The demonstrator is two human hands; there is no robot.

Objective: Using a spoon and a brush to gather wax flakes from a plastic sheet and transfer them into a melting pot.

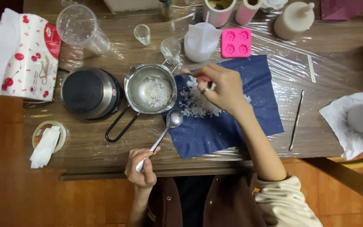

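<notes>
Head view looks straight down on a wooden table [316,46] covered with clear, wrinkled plastic film. At the centre lies a dark blue cloth [232,126] bearing a heap of white wax flakes [196,105]. The right hand [221,88] hovers over that heap with fingertips pinched on a few flakes, a ring on one finger. Low in the frame, the left hand [141,168] is clenched round the handle of a metal spoon [167,130], whose shiny bowl rests at the cloth's left edge, just below a small steel pouring pot [150,88] that already holds some flakes. The pot's black loop handle runs down to the left. Touching the pot on its left sits a round steel hotplate [89,93] with a dark top. In the upper left stand a cherry-printed tissue pack [24,54] and a clear plastic measuring cup [80,28]. Above the cloth are a pink silicone mould [235,43] with four flower cavities and a translucent white cup [200,41]. A thin metal tool [295,122] lies to the right, well apart from the hands.
</notes>
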